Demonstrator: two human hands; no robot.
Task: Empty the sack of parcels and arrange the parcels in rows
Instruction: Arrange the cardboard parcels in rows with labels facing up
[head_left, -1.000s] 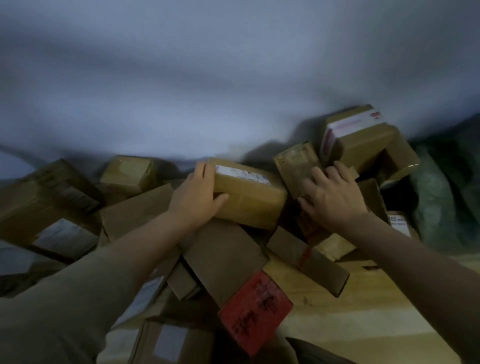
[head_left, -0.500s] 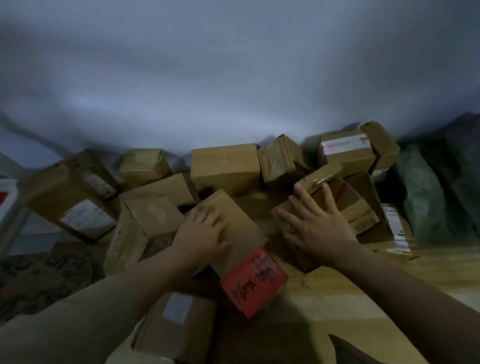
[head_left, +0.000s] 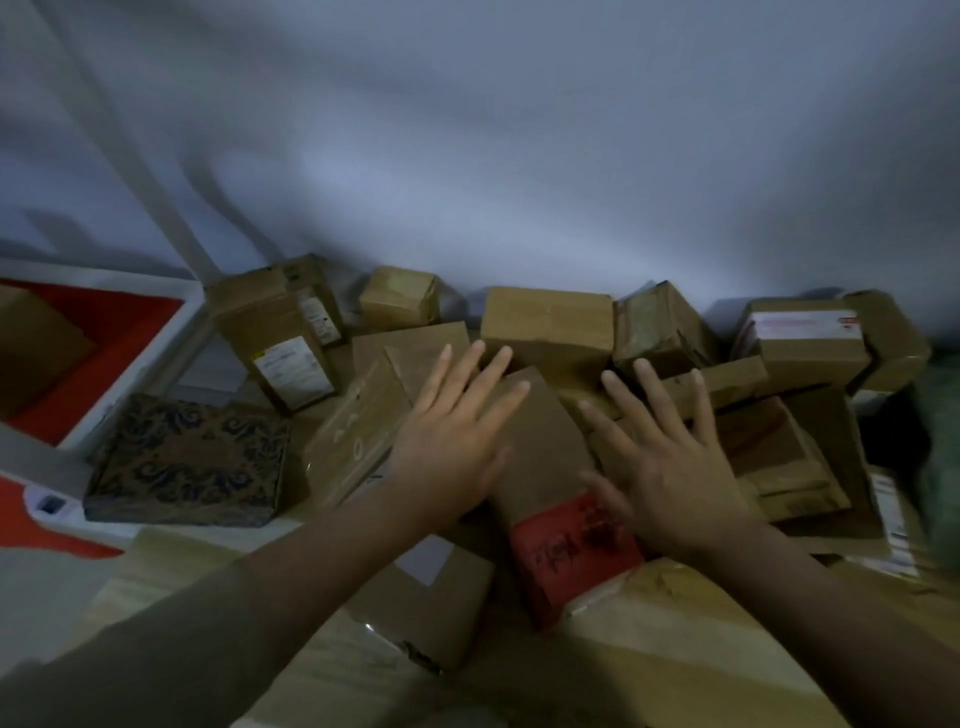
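1. On the wooden floor (head_left: 675, 649) by the wall, the parcels (head_left: 545, 322) lie out of the sack, only loosely lined up, so arranging appears to be the step in hand.
2. The left hand (head_left: 447, 447) and right hand (head_left: 670, 473) are spread flat, fingers splayed, gripping nothing, flanking the red-labelled parcel (head_left: 550, 467).
3. Next, it likely needs squaring into a row.
4. Tilted boxes crowd it; a patterned box (head_left: 187, 457) sits left.

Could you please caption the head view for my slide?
Both hands, left and right, spread open over the red-labelled parcel among brown boxes.
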